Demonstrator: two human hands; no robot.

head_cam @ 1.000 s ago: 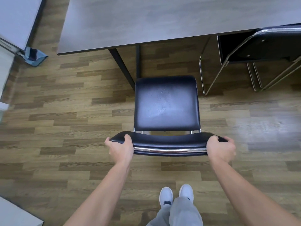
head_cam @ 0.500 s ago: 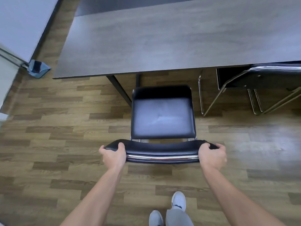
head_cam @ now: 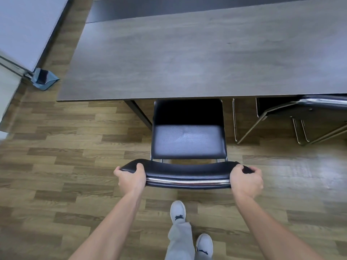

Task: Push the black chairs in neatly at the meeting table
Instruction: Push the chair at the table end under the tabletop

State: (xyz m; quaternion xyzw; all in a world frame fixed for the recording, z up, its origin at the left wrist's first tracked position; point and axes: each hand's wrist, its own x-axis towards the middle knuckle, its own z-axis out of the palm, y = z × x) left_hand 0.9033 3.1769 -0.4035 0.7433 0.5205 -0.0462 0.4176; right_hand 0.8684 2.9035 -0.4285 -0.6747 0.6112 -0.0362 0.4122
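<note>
black chair (head_cam: 187, 141) between gripping hands (head_cam: 187, 178)

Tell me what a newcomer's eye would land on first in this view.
First, the black chair in the middle, its seat front just reaching under the edge of the grey meeting table. The left hand and right hand grip the two ends of its backrest. To the right, a second black chair sits tucked further under the table, and a blue-grey cloth lies on the floor at far left.

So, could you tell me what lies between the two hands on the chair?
Head view: only the chair's backrest spans between the left hand and right hand.
</note>
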